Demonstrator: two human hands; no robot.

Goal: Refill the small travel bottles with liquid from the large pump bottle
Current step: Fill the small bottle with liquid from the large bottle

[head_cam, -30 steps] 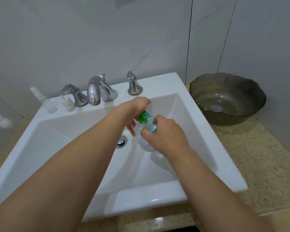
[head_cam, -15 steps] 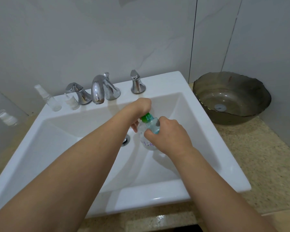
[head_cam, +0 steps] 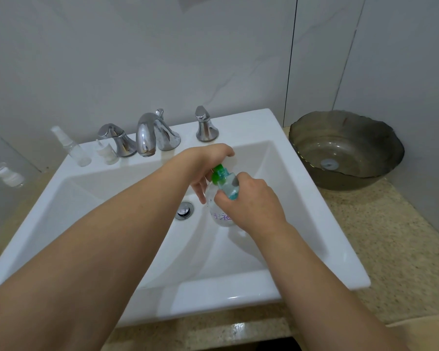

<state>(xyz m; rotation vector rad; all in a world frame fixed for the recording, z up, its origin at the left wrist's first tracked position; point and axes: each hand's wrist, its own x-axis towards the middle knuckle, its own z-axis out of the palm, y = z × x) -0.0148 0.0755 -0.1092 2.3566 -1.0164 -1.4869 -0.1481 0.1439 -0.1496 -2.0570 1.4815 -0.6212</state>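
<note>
Over the white sink basin (head_cam: 302,188) I hold a clear pump bottle (head_cam: 219,214) with purple lettering and a green pump head (head_cam: 219,173). My left hand (head_cam: 208,165) curls over the green pump head from above. My right hand (head_cam: 251,203) grips a small clear travel bottle (head_cam: 230,190) with bluish liquid, held against the pump's outlet. A small clear spray bottle (head_cam: 71,148) stands on the sink's back left ledge, and a short clear bottle (head_cam: 107,153) stands beside it.
A chrome faucet (head_cam: 150,134) with two handles (head_cam: 117,140) (head_cam: 204,125) sits along the sink's back edge. The drain (head_cam: 184,210) lies left of the pump bottle. A dark glass vessel bowl (head_cam: 345,150) stands on the speckled counter (head_cam: 390,244) at right. A reflected jar (head_cam: 7,174) shows at far left.
Both hands and the bottles keep their grip and place over the basin; only the camera view has shifted slightly.
</note>
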